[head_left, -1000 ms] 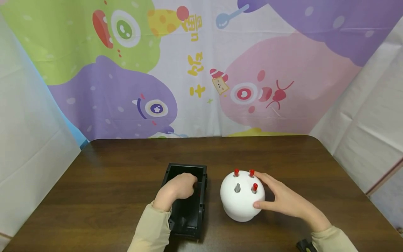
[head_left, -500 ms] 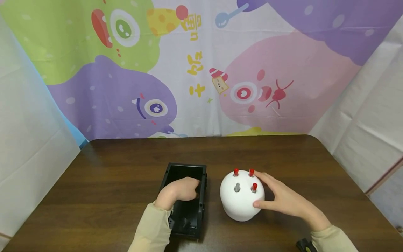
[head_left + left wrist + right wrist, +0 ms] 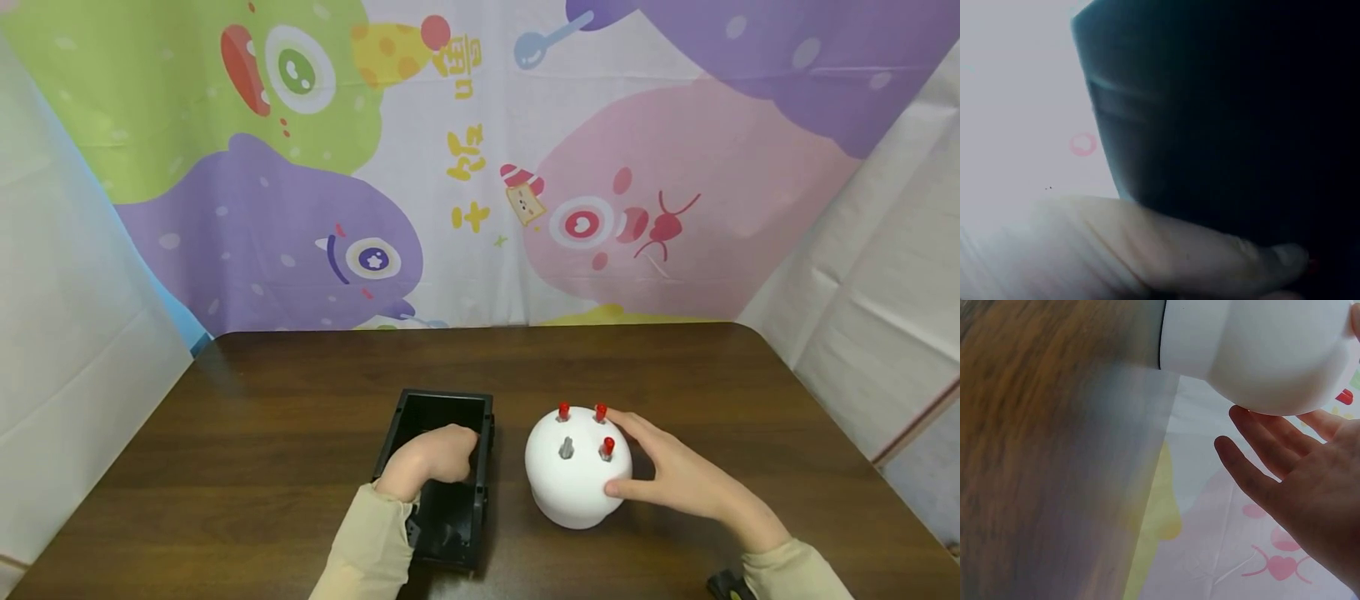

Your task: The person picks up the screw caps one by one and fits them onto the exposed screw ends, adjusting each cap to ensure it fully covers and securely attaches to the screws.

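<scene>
A white, round-topped body (image 3: 573, 492) stands on the table, several metal posts rising from its top. Red caps (image 3: 608, 445) sit on most posts; the front-left post (image 3: 566, 448) shows bare grey metal. My right hand (image 3: 678, 473) holds the body's right side, thumb in front and fingers behind; its fingertips touch the curved surface (image 3: 1275, 375) in the right wrist view. Inside a black bin (image 3: 450, 529), my left hand (image 3: 435, 458) reaches down by the right wall. A small red piece (image 3: 1314, 266) shows at its thumb tip; whether it is pinched I cannot tell.
Both things stand on a dark wooden table (image 3: 285, 433). A dark object (image 3: 729, 585) lies at the front edge by the right sleeve. Behind the table hangs a printed cloth (image 3: 480, 275), with pale sheets (image 3: 82, 317) at the sides.
My left hand has shifted slightly right inside the black bin, toward its right wall. The right hand and the white body have stayed in place.
</scene>
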### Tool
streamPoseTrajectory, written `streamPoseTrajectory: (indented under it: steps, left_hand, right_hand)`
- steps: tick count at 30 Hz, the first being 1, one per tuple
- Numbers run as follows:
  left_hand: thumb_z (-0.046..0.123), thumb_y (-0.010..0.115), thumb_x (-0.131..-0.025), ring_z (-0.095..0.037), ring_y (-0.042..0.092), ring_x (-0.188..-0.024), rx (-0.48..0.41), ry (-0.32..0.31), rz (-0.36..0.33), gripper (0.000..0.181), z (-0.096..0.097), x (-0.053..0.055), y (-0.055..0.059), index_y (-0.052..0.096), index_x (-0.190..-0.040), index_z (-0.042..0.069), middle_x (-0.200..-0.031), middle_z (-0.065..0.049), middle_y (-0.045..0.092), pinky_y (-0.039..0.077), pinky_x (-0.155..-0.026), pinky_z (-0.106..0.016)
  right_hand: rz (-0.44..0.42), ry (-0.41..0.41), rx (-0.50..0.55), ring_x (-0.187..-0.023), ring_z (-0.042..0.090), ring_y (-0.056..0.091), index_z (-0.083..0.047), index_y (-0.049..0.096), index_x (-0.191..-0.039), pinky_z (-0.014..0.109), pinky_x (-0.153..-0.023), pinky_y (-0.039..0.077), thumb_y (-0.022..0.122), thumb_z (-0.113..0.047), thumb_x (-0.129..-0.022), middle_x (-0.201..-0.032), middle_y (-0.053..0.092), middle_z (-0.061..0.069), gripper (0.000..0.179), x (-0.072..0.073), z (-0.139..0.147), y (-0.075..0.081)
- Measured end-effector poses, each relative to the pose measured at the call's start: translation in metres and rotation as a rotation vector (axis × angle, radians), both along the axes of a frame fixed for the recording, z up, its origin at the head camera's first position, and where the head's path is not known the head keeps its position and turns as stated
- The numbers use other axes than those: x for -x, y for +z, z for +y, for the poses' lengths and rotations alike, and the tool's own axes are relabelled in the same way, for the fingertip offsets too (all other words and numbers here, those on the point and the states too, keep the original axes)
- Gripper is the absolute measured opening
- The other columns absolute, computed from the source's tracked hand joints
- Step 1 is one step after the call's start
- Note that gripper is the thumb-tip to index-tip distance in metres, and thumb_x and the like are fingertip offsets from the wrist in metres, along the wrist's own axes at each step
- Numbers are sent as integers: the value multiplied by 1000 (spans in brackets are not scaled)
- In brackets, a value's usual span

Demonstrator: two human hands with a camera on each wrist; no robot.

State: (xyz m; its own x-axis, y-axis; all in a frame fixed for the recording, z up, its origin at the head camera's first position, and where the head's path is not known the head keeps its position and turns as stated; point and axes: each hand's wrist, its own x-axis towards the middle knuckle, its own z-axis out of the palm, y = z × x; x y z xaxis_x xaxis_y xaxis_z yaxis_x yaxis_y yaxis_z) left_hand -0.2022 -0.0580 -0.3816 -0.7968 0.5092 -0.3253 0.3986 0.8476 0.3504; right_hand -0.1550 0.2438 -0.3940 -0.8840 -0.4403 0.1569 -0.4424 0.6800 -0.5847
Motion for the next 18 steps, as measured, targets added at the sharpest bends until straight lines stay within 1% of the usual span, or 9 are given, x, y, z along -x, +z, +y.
streamPoseTrajectory:
  steps: [3, 7, 11, 16, 18]
  left_hand:
    - [-7, 54, -79, -12, 36, -49, 9, 14, 8, 25, 2, -1, -1, 50, -61, 9, -57, 1, 39, 31, -46, -23]
    - [-6, 55, -80, -12, 38, -50, 21, 32, 11, 22, 3, -1, -2, 55, -64, 9, -57, 1, 41, 32, -46, -24]
    - [-6, 54, -80, -13, 37, -49, 26, 30, 13, 23, 3, -2, -1, 55, -63, 9, -57, 0, 40, 31, -46, -24]
    - [-7, 53, -80, -13, 36, -48, -9, 46, -5, 24, 1, -3, 2, 52, -62, 9, -56, 1, 38, 31, -46, -24]
    - [-7, 53, -80, -13, 35, -47, -31, 55, -4, 22, 1, -4, 4, 52, -65, 9, -56, 0, 38, 31, -46, -24]
  right_hand:
    - [-3, -3, -1, -125, 27, 39, -18, 35, -138, 54, -94, 36, 70, -50, -72, -137, 41, 7, 81, 0, 0, 0]
    - [-5, -3, 0, -125, 28, 39, -17, 35, -138, 54, -94, 36, 70, -50, -72, -137, 41, 8, 82, 0, 0, 0]
    - [-1, -3, -1, -125, 27, 39, -17, 35, -138, 54, -94, 36, 70, -50, -72, -137, 41, 7, 82, 0, 0, 0]
    - [-5, -3, 0, -125, 28, 39, -16, 35, -138, 54, -94, 35, 70, -49, -72, -137, 41, 8, 82, 0, 0, 0]
    - [-9, -5, 1, -125, 28, 39, -17, 34, -138, 54, -94, 35, 70, -50, -72, -137, 40, 8, 82, 0, 0, 0]
